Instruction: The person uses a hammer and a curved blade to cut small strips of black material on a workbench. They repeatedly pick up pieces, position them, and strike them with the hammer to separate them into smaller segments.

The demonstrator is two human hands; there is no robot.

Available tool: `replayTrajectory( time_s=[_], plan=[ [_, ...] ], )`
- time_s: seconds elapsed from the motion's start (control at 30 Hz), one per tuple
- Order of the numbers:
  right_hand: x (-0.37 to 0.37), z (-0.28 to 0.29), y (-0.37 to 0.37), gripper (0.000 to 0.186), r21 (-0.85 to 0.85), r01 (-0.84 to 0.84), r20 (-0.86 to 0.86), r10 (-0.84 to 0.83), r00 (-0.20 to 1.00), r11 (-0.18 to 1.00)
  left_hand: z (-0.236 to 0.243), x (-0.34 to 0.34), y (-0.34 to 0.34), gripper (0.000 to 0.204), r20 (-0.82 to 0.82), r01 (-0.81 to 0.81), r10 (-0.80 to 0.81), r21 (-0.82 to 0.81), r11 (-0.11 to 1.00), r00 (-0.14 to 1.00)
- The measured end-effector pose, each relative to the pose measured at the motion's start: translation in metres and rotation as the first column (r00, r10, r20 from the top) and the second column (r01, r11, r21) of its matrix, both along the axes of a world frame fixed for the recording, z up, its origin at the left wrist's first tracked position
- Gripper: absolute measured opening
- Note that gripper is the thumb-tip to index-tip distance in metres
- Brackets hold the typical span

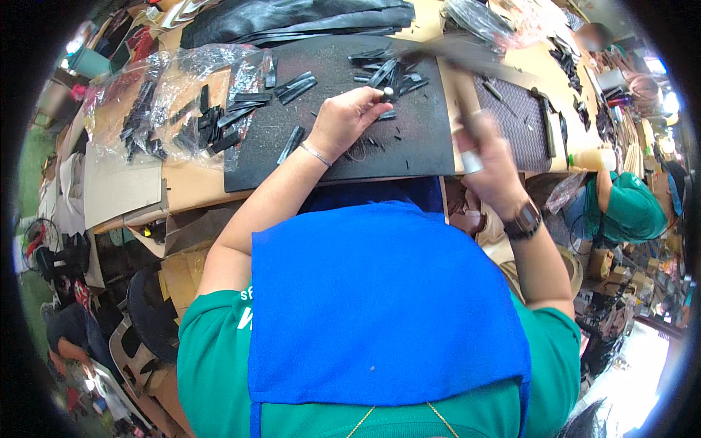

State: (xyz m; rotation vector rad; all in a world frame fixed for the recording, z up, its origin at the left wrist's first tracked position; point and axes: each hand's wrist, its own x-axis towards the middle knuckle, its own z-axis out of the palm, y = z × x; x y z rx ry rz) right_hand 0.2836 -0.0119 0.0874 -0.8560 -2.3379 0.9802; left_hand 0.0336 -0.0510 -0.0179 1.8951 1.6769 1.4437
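Observation:
My left hand (342,124) is closed around a short, upright tool with a pale round top (388,93). It looks like a punch, though its lower part is hidden. It stands over a black work mat (252,164), beside black strips (394,75). My right hand (491,157) grips a hammer (463,95) by its wooden handle, raised to the right of the mat. Motion blurs the hammer's head. A white band wraps a finger of that hand. More black strips (296,87) lie on the mat left of my left hand, with small black scraps near its front.
Clear plastic (109,102) with black strips spreads on the table's left. Folded black material (292,22) lies at the back. A meshed dark pad (515,124) with tools on it sits right of the mat. Another person in a green shirt (634,208) is at the right.

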Motion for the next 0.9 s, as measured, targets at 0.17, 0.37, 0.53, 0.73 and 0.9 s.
replayTrajectory(
  time_s=[0.17, 0.37, 0.53, 0.73, 0.9],
  plan=[
    [0.008, -0.01, -0.006, 0.028, 0.043, 0.106, 0.211, -0.112, 0.971, 0.993, -0.009, -0.001, 0.001, 0.019, 0.15, 0.005, -0.007, 0.015, 1.0, 0.989],
    [0.017, -0.059, -0.022, 0.033, -0.015, 0.15, 0.347, -0.135, 0.928, 0.989, -0.009, -0.016, 0.004, 0.017, 0.694, 0.073, -0.08, 0.04, 0.997, 0.715],
    [0.019, -0.059, -0.025, 0.036, -0.091, 0.235, 0.334, -0.192, 0.923, 0.968, 0.001, -0.038, -0.004, 0.026, 0.22, -0.04, 0.102, -0.271, 0.962, 0.97],
    [0.05, -0.065, -0.032, 0.038, -0.101, 0.286, 0.31, -0.243, 0.919, 0.953, 0.016, -0.026, -0.021, 0.029, -0.193, -0.1, 0.037, -0.327, 0.94, 0.98],
    [0.052, -0.076, -0.034, 0.039, -0.192, 0.326, 0.326, -0.253, 0.911, 0.926, 0.024, -0.023, 0.014, 0.028, 0.243, 0.061, 0.028, -0.349, 0.935, 0.97]
  ],
)
